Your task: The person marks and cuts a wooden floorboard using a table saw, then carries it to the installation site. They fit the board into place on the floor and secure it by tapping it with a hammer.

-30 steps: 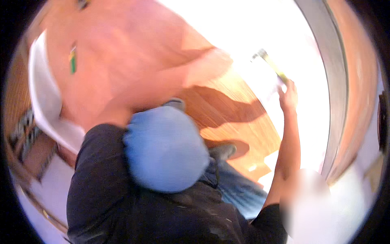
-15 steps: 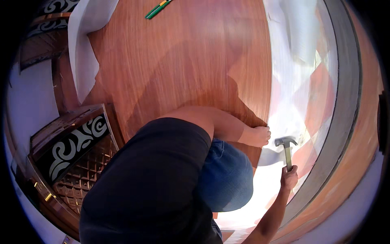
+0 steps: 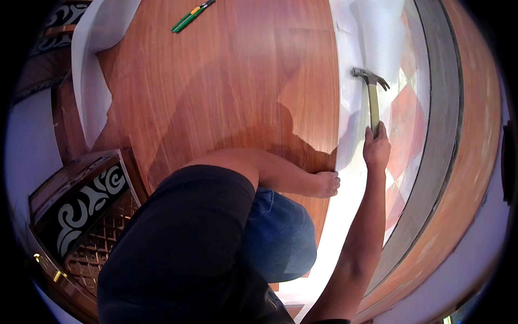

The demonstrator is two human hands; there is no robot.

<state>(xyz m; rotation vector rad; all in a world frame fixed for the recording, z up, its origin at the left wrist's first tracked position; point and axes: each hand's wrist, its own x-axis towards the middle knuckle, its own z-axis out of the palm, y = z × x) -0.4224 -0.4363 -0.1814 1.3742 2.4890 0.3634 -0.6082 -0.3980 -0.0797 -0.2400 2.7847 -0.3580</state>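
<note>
My right hand is wrapped round the light handle of a claw hammer, held out over the white underlay. Its dark metal head points away from me, the claw to the right. My left hand rests at the right edge of the wood-look floor planks, its fingers bunched together. Whatever those fingers may hold is hidden. My bent knee in blue denim is just below the left hand, and my black sleeve covers much of the lower left.
A green-handled cutter lies on the planks at the far side. White underlay sheet curls up on the left, beside a carved wooden furniture panel. Along the right, a grey strip borders patterned tiles.
My right hand has carried the hammer forward, away from me. My left hand stays at the plank edge. The whole view has shifted slightly, so the floor appears further left.
</note>
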